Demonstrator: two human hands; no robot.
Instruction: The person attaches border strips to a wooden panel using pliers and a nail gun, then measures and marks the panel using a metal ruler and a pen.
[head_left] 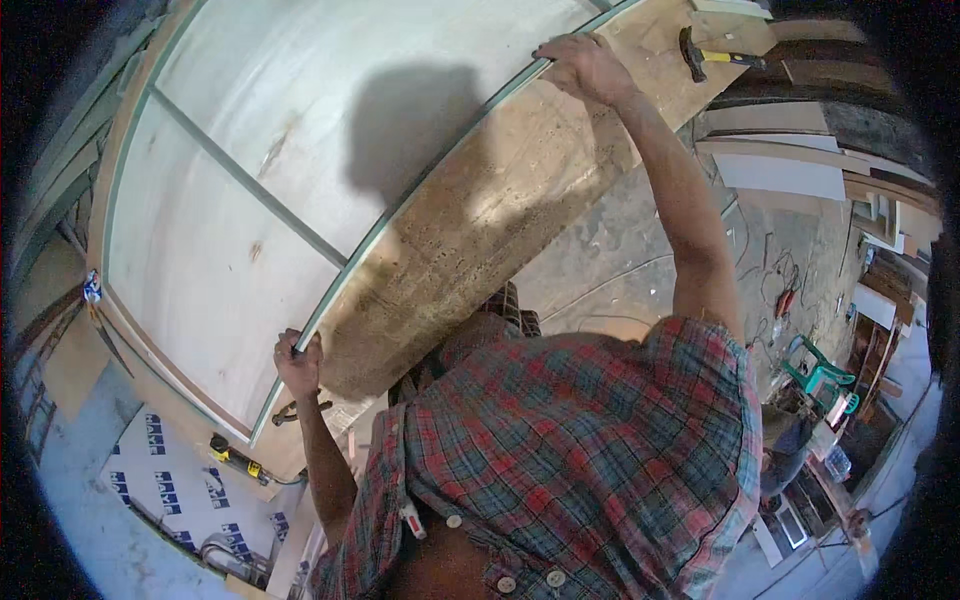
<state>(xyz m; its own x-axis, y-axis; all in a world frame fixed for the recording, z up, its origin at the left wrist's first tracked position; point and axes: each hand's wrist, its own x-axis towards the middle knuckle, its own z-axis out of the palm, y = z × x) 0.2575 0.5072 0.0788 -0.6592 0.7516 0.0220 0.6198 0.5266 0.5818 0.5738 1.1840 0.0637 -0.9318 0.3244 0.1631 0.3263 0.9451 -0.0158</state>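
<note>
The panel point(290, 165) is lying on the tabletop point(480, 265). The left hand point(299, 366) is gripping its near edge; well apart, the right hand point(590, 68) is clasping that edge too. Both are seemingly positioning it; any shift is calling for even force.

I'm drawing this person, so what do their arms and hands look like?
The left hand and right hand are bare, with no gloves. Each has a thumb and fingers, like yours. The forearms are bare too. The sleeves match the plaid shirt: red and grey-blue checks.
</note>
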